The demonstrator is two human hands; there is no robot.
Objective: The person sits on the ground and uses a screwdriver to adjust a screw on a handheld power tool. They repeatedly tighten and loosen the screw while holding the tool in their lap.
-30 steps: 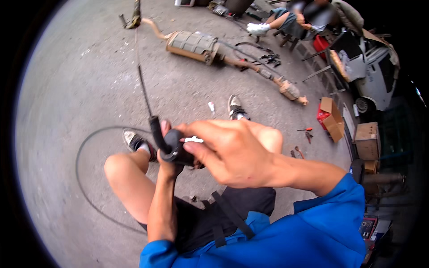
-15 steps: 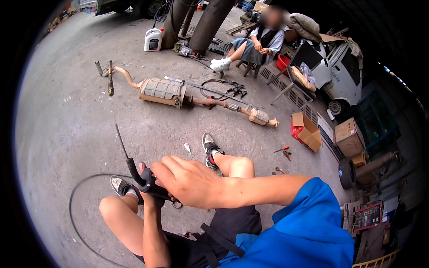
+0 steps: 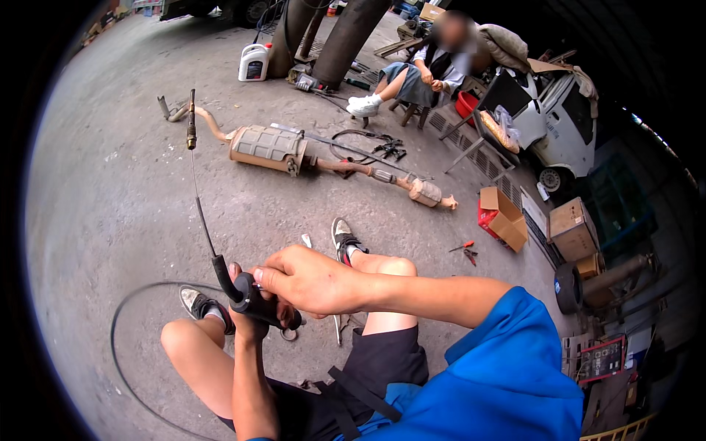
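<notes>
My left hand (image 3: 243,323), mostly hidden, grips a black cylindrical cable housing (image 3: 250,300) from below. My right hand (image 3: 312,283) has its thumb and fingers bent onto the housing's top and side; whether a small piece is pinched there I cannot make out. From the housing a black sleeve (image 3: 222,272) continues into a cable and bare wire (image 3: 194,173), ending up and ahead in a metal end fitting (image 3: 191,132). A thin dark cable (image 3: 118,316) loops over the concrete on my left, around my left foot and knee.
A rusty exhaust assembly (image 3: 268,151) lies ahead. Pliers (image 3: 469,256) and an open cardboard box (image 3: 504,219) are at my right. A seated person (image 3: 434,73) is behind a jug (image 3: 254,62) and exhaust, near a white vehicle body (image 3: 559,125). A tire (image 3: 568,287) stands right.
The view has tilted up, showing more floor and background. My right thumb and fingers have shifted on the housing, the hand rising slightly; the end fitting has swung a little up and right.
</notes>
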